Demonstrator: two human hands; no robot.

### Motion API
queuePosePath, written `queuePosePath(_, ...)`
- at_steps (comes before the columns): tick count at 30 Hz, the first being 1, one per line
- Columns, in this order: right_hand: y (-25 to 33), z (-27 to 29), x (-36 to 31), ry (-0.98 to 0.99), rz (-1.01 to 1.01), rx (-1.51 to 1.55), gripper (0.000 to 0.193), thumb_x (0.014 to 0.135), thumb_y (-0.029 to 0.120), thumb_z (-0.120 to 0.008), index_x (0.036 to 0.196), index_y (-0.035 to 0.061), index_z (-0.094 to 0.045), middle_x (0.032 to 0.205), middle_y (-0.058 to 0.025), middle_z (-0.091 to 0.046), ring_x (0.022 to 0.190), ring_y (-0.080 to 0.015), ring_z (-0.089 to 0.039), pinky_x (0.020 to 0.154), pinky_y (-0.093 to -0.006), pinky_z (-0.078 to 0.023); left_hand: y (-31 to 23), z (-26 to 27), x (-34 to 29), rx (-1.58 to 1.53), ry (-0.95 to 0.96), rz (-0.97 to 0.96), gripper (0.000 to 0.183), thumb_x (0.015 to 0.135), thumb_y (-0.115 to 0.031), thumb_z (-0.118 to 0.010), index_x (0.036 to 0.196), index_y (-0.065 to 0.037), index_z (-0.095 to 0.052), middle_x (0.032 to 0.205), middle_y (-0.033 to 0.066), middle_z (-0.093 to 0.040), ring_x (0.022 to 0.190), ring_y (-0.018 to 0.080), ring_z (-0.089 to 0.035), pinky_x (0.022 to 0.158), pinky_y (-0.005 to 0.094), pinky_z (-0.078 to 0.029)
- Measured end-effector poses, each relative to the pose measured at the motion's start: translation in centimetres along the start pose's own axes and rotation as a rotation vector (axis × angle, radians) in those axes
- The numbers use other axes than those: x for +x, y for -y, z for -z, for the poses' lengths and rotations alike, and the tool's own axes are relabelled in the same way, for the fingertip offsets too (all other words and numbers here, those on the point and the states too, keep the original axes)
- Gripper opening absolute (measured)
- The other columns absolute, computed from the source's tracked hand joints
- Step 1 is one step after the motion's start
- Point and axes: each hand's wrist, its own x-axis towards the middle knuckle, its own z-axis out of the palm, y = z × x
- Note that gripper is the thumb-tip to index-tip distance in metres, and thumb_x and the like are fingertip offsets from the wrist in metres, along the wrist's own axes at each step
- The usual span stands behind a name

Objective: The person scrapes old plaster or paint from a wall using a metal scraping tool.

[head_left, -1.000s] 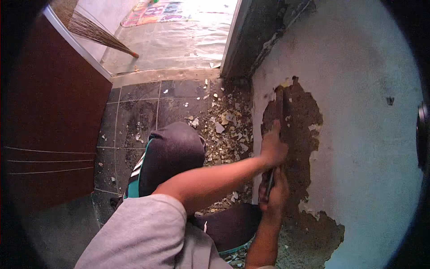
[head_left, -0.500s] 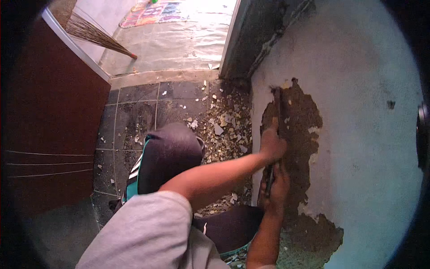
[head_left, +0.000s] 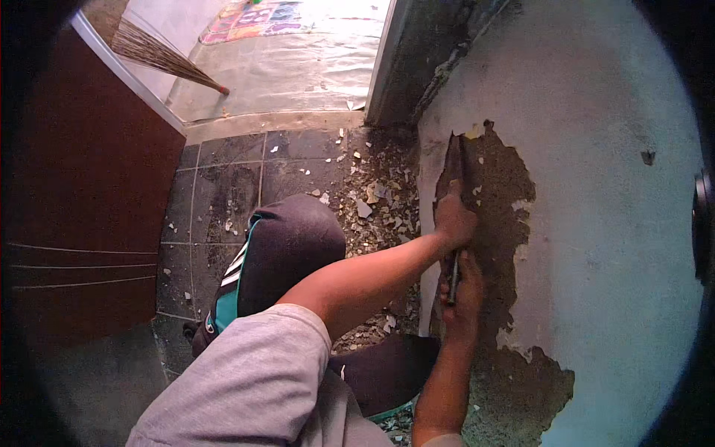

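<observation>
My left hand (head_left: 456, 217) is closed on the middle of a long, dark, flat-bladed tool (head_left: 456, 158), index finger stretched along the blade. Below it, my right hand (head_left: 466, 287) grips the tool's handle end. The blade lies against a rough brown patch (head_left: 495, 216) where the coating has come off the pale wall (head_left: 596, 223). Its tip reaches the upper left edge of that patch, by a small yellowish spot. What exact kind of tool it is, I cannot make out.
Broken flakes (head_left: 365, 210) litter the dark tiled floor (head_left: 223, 171) along the wall. My bent knee (head_left: 298, 231) stands left of them. A brown door (head_left: 89, 186) is at the left. Past the doorway are a stick broom (head_left: 167, 61) and a colourful mat (head_left: 264, 21).
The blade has turned to show more of its flat side, and its tip sits slightly higher and further left. Both hands have shifted slightly, still holding the tool.
</observation>
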Motion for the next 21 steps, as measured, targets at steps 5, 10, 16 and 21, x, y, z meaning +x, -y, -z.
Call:
queuePosePath(5, 0.1, -0.2, -3.3, 0.071, 0.008, -0.042, 0.023, 0.102, 0.03, -0.052, 0.109, 0.0083, -0.056, 0.074, -0.001, -0.059, 0.046, -0.0087, -0.05, 0.038, -0.0235, -0.04, 2.4, -2.0, -4.0, 0.032, -0.092, -0.033, 0.067, 0.081, -0.008, -0.06, 0.143, 0.004, -0.038, 0.114, 0.0309, -0.062, 0.109, 0.0458, -0.06, 0.092, 0.0491, -0.049)
queuePosePath(10, 0.7, 1.0, -0.4, 0.066, -0.031, 0.015, 0.024, 0.102, 0.031, -0.053, 0.108, 0.0086, -0.057, 0.073, -0.0013, -0.06, 0.047, -0.0092, -0.052, 0.039, -0.0248, -0.042, 0.2, 0.4, 0.2, -0.055, 0.057, 0.04, 0.058, 0.081, -0.01, -0.061, 0.135, 0.003, -0.045, 0.111, 0.0299, -0.064, 0.107, 0.0453, -0.062, 0.09, 0.049, -0.05)
queuePosePath(16, -1.0, 1.2, -3.2, -0.003, 0.009, 0.081, 0.024, 0.101, 0.031, -0.055, 0.108, 0.0086, -0.057, 0.075, -0.0011, -0.061, 0.047, -0.0083, -0.053, 0.038, -0.0235, -0.043, 1.6, -1.2, -3.1, 0.044, -0.021, 0.009, 0.067, 0.077, -0.014, -0.064, 0.138, 0.004, -0.044, 0.109, 0.0301, -0.064, 0.103, 0.0457, -0.063, 0.089, 0.0481, -0.051)
queuePosePath(21, 0.2, 0.4, -2.0, -0.035, -0.008, 0.033, 0.024, 0.101, 0.031, -0.055, 0.109, 0.0084, -0.057, 0.074, -0.0006, -0.06, 0.047, -0.0076, -0.052, 0.034, -0.0219, -0.04, 1.0, -1.8, -3.5, -0.096, -0.069, -0.091, 0.068, 0.078, -0.004, -0.063, 0.14, 0.009, -0.038, 0.122, 0.0352, -0.057, 0.117, 0.0479, -0.055, 0.102, 0.05, -0.044)
